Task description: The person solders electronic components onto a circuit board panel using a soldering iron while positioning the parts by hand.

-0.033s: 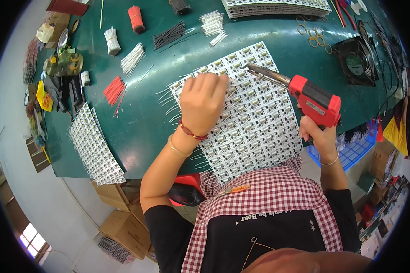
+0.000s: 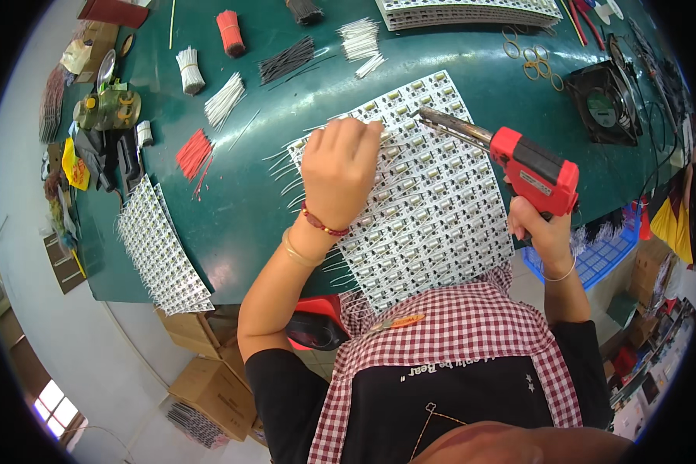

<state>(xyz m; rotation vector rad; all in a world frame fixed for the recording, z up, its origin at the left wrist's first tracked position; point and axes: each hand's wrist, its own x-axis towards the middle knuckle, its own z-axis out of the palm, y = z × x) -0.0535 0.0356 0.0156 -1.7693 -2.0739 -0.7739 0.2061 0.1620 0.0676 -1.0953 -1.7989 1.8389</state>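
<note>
A large white panel of small circuit boards (image 2: pixel 433 224) lies tilted on the green table, its near edge against my apron. Thin white wires stick out along its left edge and lie in rows over it. My left hand (image 2: pixel 339 166) is over the panel's upper left part, back of the hand up and fingers curled closed; whatever is in the fingertips is hidden. My right hand (image 2: pixel 540 224) is wrapped round the handle of a red and black soldering gun (image 2: pixel 535 172). The gun's metal tip points left, above the panel's upper part, a short way from my left fingers.
Bundles of red wires (image 2: pixel 196 153), white wires (image 2: pixel 224 100) and black wires (image 2: pixel 286 59) lie beyond the panel. Stacked panels (image 2: pixel 472 14) stand at the back, others (image 2: pixel 162 251) at the left edge. A black fan (image 2: pixel 602 104) and rubber bands (image 2: pixel 537 63) are at right.
My left hand has shifted slightly to the left and away from me over the panel. The right hand and soldering gun look nearly still.
</note>
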